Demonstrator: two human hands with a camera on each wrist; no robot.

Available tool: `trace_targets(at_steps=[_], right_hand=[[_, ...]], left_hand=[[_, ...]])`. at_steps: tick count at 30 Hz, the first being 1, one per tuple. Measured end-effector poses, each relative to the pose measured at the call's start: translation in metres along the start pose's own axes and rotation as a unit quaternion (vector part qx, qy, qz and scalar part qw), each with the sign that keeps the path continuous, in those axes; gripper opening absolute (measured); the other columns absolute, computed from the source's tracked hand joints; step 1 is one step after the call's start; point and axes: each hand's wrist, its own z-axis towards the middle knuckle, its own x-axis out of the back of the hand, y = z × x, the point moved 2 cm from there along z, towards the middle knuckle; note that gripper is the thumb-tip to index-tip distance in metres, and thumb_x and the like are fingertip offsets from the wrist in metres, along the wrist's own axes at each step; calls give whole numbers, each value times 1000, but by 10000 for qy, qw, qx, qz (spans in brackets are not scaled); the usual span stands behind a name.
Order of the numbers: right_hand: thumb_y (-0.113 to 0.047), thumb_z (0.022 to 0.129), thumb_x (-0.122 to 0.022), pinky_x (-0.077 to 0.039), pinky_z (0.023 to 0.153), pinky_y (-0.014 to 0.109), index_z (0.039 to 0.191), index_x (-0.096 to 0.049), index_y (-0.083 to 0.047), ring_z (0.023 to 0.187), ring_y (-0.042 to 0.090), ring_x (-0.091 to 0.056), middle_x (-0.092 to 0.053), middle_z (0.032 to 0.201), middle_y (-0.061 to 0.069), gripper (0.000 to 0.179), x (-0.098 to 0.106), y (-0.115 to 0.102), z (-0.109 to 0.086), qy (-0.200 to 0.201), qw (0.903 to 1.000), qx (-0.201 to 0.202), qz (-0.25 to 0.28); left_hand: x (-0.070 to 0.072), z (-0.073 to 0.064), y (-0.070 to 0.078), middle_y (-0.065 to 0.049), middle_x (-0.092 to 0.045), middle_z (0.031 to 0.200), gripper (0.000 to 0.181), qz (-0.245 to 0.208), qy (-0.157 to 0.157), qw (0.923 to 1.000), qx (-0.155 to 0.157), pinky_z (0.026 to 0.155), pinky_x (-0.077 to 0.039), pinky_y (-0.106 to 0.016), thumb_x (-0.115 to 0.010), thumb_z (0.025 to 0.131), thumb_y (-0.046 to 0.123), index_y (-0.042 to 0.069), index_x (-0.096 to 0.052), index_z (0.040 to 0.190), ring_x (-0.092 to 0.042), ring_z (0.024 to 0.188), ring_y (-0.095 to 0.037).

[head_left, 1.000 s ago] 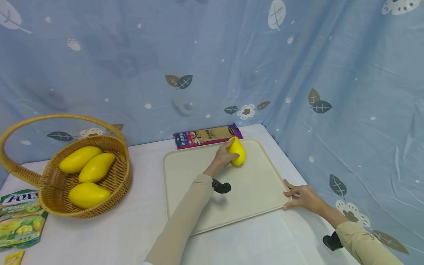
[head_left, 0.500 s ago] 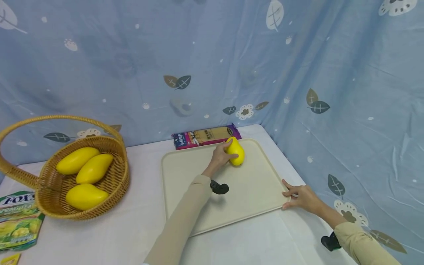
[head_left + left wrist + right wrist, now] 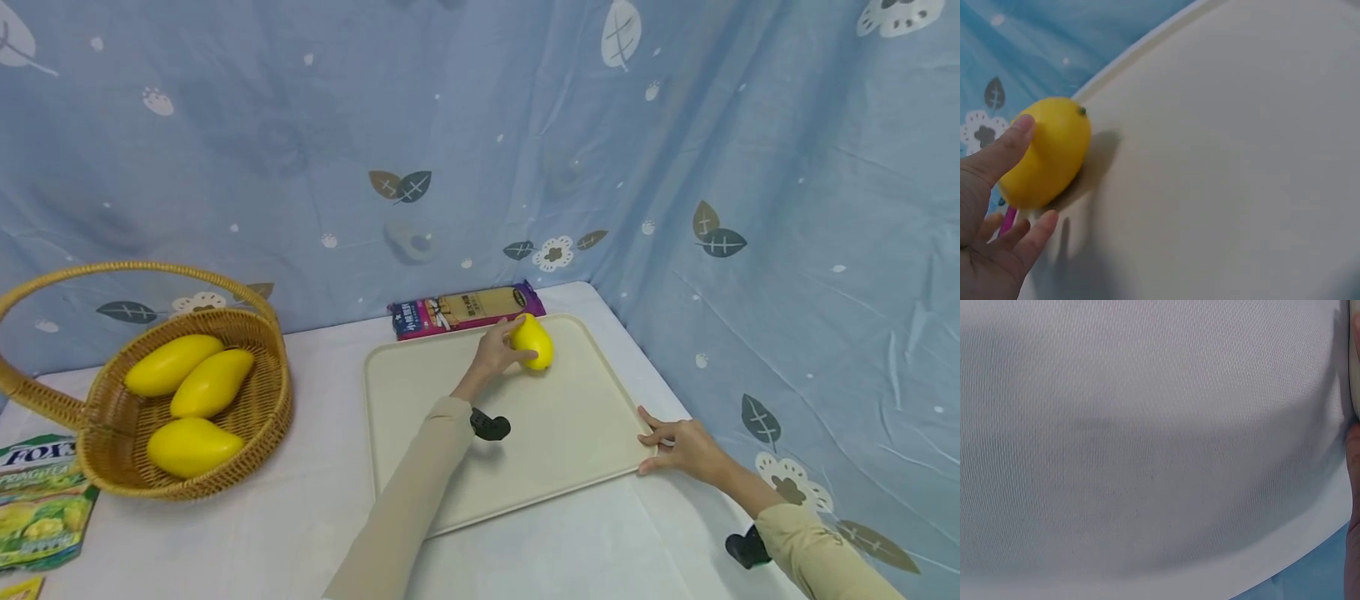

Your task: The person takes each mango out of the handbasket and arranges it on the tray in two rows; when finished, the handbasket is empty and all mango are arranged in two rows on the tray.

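A yellow mango (image 3: 536,343) stands near the far right of the beige tray (image 3: 570,417). My left hand (image 3: 498,350) is right at its left side; in the left wrist view the thumb lies against the mango (image 3: 1054,150), while the other fingers spread loosely below it, not curled round it. At the tray's near right corner, my right hand (image 3: 686,450) grips the rim between thumb and fingers. Only a sliver of that hand shows at the edge of the right wrist view. The wicker basket (image 3: 281,417) on the left contains 3 more mangoes (image 3: 197,447).
Behind the tray lies a purple noodle packet (image 3: 468,310). A green FOX'S bag (image 3: 45,500) and a small yellow packet (image 3: 22,589) lie at the far left. Patterned blue cloth (image 3: 480,150) hangs behind and to the right of the white table (image 3: 322,517).
The mango has come down slightly onto the tray, and my left hand has shifted a little left and towards me. My right hand stays at the tray corner.
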Motion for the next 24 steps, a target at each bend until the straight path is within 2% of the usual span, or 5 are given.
trace_targets(at_steps=[3, 6, 11, 18, 24], right_hand=[[-26, 60, -86, -47, 58, 7, 93, -73, 9, 79, 26, -69, -52, 123, 31, 50, -1, 0, 0, 12, 10000, 44, -16], [-25, 59, -87, -49, 62, 7, 92, -73, 8, 84, 31, -67, -52, 122, 31, 49, -2, 0, -1, 37, 10000, 44, 7], [-25, 59, -87, -50, 68, 7, 92, -73, 8, 93, 40, -62, -52, 123, 31, 49, -2, -1, -1, 47, 10000, -20, 66], [-24, 59, -87, -51, 69, 9, 93, -73, 8, 94, 41, -62, -52, 123, 32, 49, -2, -1, -1, 85, 9999, -31, 119], [-25, 58, -87, -51, 68, 8, 93, -73, 8, 93, 40, -63, -52, 123, 31, 50, -2, -1, -2, 124, 9999, -20, 50]], left_hand=[[2, -1, 0, -10, -38, 151, 68, -76, -40, 9998, -162, 111, -32, -40, -77, 81, 9, 10, -47, 142, -33, 139, -28], [2, -2, -1, -7, -45, 146, 66, -80, -59, 9997, -244, 110, -33, -41, -77, 81, 8, 11, -49, 141, -37, 137, -29], [0, -2, -2, -7, -47, 144, 63, -58, -56, 9999, -130, 109, -36, -42, -76, 83, 11, 11, -50, 140, -42, 133, -31], [-1, -1, -3, -9, -50, 141, 57, -84, 24, 10000, 26, 105, -42, -39, -75, 84, 13, 11, -53, 137, -48, 127, -29], [1, -1, -4, -11, -49, 142, 56, -124, 29, 9997, 198, 98, -48, -44, -76, 84, 16, 11, -55, 136, -48, 126, -36]])
